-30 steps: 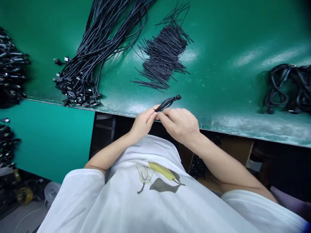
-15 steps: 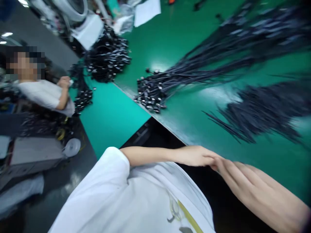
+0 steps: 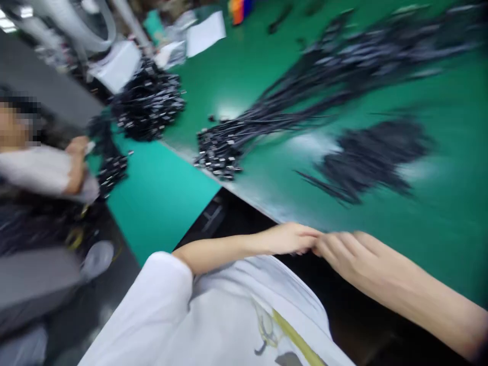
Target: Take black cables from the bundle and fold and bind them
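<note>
Close in front of my body, at the table's edge, my two hands meet at the fingertips. My left hand (image 3: 285,239) is closed, its fingers pressed together and pointing right. My right hand (image 3: 345,252) comes in from the right with bent fingers closed against the left ones. Anything between the fingertips is hidden or too small to make out. Beyond my hands a pile of short black strips or tubes (image 3: 371,157) lies on the green table (image 3: 430,244). Further left stretches a long bundle of black cables (image 3: 282,104), its connector ends (image 3: 219,152) near the table edge.
A heaped coil of black cables (image 3: 148,101) stands at the back left, beside white paper (image 3: 206,34). A smaller cable bunch (image 3: 112,170) hangs over the lighter green board (image 3: 163,188). At far left another person (image 3: 41,165) works. A dark gap (image 3: 244,208) lies between the surfaces.
The camera view has turned, shifting the cables and other person to the left in the picture. My hands stay together at the fingertips, now slightly further left in view.
</note>
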A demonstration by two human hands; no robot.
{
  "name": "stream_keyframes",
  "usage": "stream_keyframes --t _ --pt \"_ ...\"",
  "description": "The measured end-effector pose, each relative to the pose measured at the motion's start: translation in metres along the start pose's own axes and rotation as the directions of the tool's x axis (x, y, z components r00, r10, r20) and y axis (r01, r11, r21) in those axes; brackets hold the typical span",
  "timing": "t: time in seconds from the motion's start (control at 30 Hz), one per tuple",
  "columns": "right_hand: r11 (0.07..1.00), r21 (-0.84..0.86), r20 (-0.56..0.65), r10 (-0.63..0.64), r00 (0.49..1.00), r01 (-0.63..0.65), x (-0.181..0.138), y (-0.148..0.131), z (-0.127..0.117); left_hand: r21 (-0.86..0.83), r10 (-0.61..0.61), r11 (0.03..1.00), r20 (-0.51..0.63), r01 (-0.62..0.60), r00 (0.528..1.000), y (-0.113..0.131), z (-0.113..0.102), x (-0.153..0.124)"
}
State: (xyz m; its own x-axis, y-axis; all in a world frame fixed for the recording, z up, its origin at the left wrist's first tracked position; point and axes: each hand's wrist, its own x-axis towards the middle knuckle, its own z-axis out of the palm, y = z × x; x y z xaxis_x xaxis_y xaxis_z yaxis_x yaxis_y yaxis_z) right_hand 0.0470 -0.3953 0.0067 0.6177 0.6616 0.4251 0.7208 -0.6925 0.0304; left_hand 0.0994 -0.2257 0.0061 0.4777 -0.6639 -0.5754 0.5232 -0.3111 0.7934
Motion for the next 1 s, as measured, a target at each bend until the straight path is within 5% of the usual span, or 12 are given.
stream_keyframes --t 0.03,0.13,0.4,0.63,0.8,1.0 --pt "0.991 -0.104 0.108 -0.077 0.991 0.089 0.001 0.001 -0.013 0.039 0.013 0.999 -0.013 -0.013 1.000 0.003 0.002 -0.003" --pt "0.967 -0.244 0.218 -0.017 0.976 0.071 0.003 0.003 -0.039 0.189 0.134 0.974 -0.040 -0.124 0.990 0.011 0.007 0.000" --pt "0.985 -0.170 0.444 0.098 0.891 -0.023 -0.015 0.010 -0.041 0.575 0.171 0.806 0.006 -0.144 0.985 0.006 0.017 0.037" --pt "0.978 -0.145 0.393 0.196 0.898 -0.150 -0.016 0.030 -0.043 0.532 0.104 0.845 -0.057 -0.058 0.993 0.007 0.010 0.059" --pt "0.952 -0.172 0.204 0.284 0.937 -0.252 -0.021 0.034 -0.036 0.293 0.043 0.956 -0.201 0.018 0.979 0.019 0.024 0.058" --pt "0.911 -0.195 0.222 0.401 0.889 -0.363 -0.012 0.034 -0.029 0.214 -0.139 0.951 -0.356 0.226 0.924 0.019 0.015 0.060"
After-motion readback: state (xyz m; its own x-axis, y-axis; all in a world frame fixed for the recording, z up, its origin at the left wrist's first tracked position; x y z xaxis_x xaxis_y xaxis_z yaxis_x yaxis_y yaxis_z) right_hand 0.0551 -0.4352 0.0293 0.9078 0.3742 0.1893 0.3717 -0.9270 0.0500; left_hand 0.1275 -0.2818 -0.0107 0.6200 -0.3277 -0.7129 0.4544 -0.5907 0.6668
